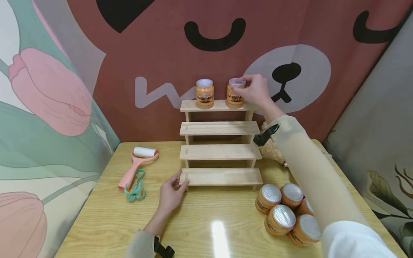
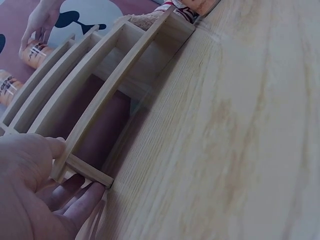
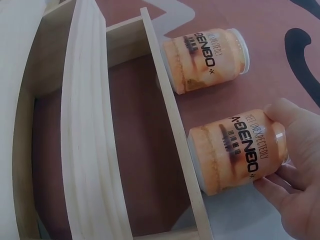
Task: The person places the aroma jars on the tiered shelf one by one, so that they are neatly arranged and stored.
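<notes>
A wooden stepped shelf with several tiers stands on the table against the backdrop. On its top tier are two orange-labelled jars with pale lids: the left jar stands free, and the right jar is in my right hand. Thumb and fingers grip that jar near its lid; its base is at the top board. My left hand holds the left end of the lowest tier. In the left wrist view, the thumb lies by the board and the fingers reach below its end.
Several more jars cluster on the table at the front right, partly behind the right sleeve. At the left lie a pink lint roller and a teal hook-shaped item. A fuzzy beige object sits right of the shelf.
</notes>
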`<state>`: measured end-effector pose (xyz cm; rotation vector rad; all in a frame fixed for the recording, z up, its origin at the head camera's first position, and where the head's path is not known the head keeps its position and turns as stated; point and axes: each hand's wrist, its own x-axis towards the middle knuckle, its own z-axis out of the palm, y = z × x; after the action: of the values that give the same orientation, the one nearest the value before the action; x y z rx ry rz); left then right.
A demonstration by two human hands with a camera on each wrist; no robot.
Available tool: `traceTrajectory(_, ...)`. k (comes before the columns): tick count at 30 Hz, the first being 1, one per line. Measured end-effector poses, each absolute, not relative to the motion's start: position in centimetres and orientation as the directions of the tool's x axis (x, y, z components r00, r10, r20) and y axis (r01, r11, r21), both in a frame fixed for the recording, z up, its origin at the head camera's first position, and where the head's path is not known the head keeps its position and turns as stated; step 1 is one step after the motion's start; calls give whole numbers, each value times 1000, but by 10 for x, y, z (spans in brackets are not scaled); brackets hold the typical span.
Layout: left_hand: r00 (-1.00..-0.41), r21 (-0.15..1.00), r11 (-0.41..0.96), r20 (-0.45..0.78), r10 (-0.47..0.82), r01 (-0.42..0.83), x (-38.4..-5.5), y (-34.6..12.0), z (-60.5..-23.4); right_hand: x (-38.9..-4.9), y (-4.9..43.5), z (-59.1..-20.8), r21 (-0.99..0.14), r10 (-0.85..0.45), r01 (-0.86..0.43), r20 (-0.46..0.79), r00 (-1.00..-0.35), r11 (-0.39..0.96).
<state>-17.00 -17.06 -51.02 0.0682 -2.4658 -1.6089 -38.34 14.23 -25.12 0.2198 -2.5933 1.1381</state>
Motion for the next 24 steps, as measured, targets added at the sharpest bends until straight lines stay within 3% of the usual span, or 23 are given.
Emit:
traceTrajectory(11, -981, 909, 413, 129, -147, 57, -166, -169, -509, -372, 160, -242, -731, -70, -256, 275, -959, 633)
traceTrajectory(24, -981, 917, 394, 130, -147, 63, -164, -171, -511, -326, 217, -241, -571, -277, -470, 394, -876, 673)
